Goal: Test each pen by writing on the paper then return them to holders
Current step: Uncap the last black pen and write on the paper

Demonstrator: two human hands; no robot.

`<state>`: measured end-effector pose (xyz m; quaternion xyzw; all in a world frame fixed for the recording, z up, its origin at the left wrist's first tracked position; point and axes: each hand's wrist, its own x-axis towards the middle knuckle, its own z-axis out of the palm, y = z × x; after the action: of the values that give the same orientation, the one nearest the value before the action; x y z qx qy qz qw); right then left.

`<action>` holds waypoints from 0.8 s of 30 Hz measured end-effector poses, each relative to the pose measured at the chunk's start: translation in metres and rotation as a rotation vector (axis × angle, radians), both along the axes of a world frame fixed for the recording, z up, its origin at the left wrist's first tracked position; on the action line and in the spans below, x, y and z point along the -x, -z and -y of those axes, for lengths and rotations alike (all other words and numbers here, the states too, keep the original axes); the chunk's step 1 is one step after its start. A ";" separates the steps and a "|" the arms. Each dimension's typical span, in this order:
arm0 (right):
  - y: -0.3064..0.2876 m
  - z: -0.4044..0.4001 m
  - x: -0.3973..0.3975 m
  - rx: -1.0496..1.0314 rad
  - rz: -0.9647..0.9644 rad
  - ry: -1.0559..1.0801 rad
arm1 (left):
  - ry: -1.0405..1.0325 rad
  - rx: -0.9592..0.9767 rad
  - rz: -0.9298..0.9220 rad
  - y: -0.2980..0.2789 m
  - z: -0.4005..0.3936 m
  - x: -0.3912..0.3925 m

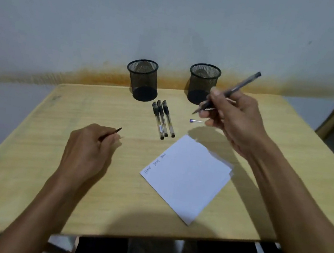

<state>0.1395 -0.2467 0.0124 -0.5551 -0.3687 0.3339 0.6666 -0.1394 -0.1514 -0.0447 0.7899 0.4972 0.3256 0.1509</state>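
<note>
Right hand [231,116] is gripping an uncapped pen [229,92] in raised fingers, tip pointing down-left above the wooden table [49,152], clear of the paper. Left hand [86,151] is resting on the table, fingers curled round a dark pen cap [110,134]. White paper [186,179] is lying between the hands, bearing three written words. Three capped pens [163,119] are lying side by side beyond it. Behind them, two black mesh holders [142,79] [203,83] are standing upright. One small purple-tipped piece [196,121] is lying near the right hand.
</note>
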 end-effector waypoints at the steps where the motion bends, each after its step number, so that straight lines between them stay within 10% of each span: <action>1: 0.009 -0.001 0.010 0.031 0.030 -0.053 | 0.008 -0.013 -0.014 0.004 -0.005 -0.005; 10: 0.044 0.003 0.035 0.179 0.215 -0.132 | 0.007 -0.062 -0.145 0.023 -0.020 -0.023; 15: 0.042 0.003 0.027 0.229 0.323 -0.219 | 0.271 -0.084 0.114 0.013 0.016 -0.032; 24: 0.056 -0.012 0.028 0.241 0.480 -0.282 | 0.506 -0.034 -0.132 0.035 0.019 -0.037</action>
<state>0.1119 -0.2347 -0.0441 -0.6365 -0.5468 0.3237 0.4371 -0.1025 -0.1703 -0.0795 0.9111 0.2872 0.2333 0.1816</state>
